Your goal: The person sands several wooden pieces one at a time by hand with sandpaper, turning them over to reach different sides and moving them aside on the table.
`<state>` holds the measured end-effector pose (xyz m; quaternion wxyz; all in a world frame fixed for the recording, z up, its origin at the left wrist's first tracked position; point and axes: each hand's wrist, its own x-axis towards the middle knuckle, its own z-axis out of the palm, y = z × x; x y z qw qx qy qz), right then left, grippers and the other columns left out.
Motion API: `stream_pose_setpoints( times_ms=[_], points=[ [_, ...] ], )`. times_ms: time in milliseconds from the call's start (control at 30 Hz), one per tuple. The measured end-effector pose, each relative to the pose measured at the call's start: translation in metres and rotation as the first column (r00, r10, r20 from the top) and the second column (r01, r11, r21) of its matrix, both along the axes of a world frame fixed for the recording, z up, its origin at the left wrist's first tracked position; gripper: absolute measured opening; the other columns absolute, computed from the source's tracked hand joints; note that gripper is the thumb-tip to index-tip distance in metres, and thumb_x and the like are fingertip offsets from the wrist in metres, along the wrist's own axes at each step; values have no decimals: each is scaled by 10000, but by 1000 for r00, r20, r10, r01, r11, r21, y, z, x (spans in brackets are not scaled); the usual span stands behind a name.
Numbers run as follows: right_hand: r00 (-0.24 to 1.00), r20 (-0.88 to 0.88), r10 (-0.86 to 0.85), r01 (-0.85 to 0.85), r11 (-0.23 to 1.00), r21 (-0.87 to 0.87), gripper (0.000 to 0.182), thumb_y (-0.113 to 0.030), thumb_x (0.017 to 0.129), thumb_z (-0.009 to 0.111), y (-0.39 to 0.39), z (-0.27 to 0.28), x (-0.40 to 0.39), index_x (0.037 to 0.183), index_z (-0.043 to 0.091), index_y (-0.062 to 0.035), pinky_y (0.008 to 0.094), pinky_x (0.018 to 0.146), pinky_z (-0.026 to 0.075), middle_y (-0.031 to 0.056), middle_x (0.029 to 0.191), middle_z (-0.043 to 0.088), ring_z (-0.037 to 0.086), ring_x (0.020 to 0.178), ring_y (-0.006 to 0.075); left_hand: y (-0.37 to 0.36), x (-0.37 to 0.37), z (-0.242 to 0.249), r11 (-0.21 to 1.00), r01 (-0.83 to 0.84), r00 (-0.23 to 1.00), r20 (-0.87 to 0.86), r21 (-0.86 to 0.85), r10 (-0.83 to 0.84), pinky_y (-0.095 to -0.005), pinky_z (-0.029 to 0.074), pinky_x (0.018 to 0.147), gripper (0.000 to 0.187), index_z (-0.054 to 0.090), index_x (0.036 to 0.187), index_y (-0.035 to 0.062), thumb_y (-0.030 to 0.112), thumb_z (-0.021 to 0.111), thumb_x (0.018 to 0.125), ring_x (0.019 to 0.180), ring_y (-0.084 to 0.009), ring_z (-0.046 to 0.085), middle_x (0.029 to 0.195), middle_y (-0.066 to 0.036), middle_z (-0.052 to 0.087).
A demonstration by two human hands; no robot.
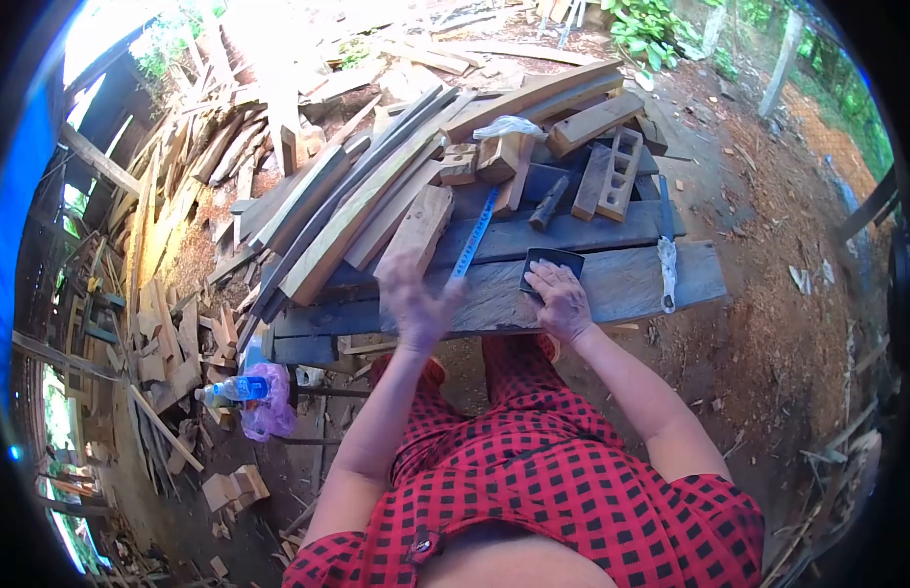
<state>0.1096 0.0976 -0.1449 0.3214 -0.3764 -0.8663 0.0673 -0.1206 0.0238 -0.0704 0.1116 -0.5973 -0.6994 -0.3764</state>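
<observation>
My left hand (414, 306) is smeared by motion above the left part of the wooden bench (332, 294); its fingers cannot be made out clearly. Close to it, a blue measuring strip with markings (474, 235) slants across the planks, its near end by my thumb. My right hand (561, 299) lies palm down, fingers stretched out, on a thin dark square piece (570, 261) resting on a grey weathered board (631, 279). Right of that hand is a long knife-like tool (667, 265) with a whitish wrapped handle. A short dark stick (549, 204) lies farther back.
Long boards (362, 216) are stacked on the bench's left side. Wood blocks and a slotted wooden piece (619, 176) sit at the back. A plastic bottle (241, 388) and a purple bag (270, 404) are at lower left. Scrap wood (171, 353) covers the ground left.
</observation>
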Motion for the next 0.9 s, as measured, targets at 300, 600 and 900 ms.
stream_pose_setpoints(
  times_ms=[300, 600, 900],
  points=[
    [966, 209, 153, -3, 813, -582, 266, -267, 705, 723, 77, 62, -6, 862, 705, -52, 384, 704, 488, 145, 813, 672, 646, 762, 287, -34, 144, 115, 252, 967, 244, 365, -27, -898, -471, 344, 1000, 419, 597, 1145, 50, 347, 647, 854, 1160, -354, 448, 1134, -156, 553],
    [985, 50, 168, -59, 588, -807, 278, -227, 620, 776, 92, 49, -11, 769, 700, -5, 324, 637, 447, 71, 668, 631, 577, 637, 171, -39, 180, 134, 68, 998, 67, 406, -14, -912, -465, 372, 918, 435, 611, 1003, 57, 473, 531, 907, 1007, -337, 470, 993, -135, 555],
    [971, 176, 160, 43, 611, -790, 335, -280, 592, 791, 97, 57, -17, 670, 645, 11, 366, 658, 434, 116, 655, 599, 541, 644, 220, -32, 188, 136, 353, 930, 367, 200, -101, -908, -448, 392, 831, 567, 574, 791, 8, 568, 531, 870, 901, -336, 500, 853, -153, 533]
  ],
)
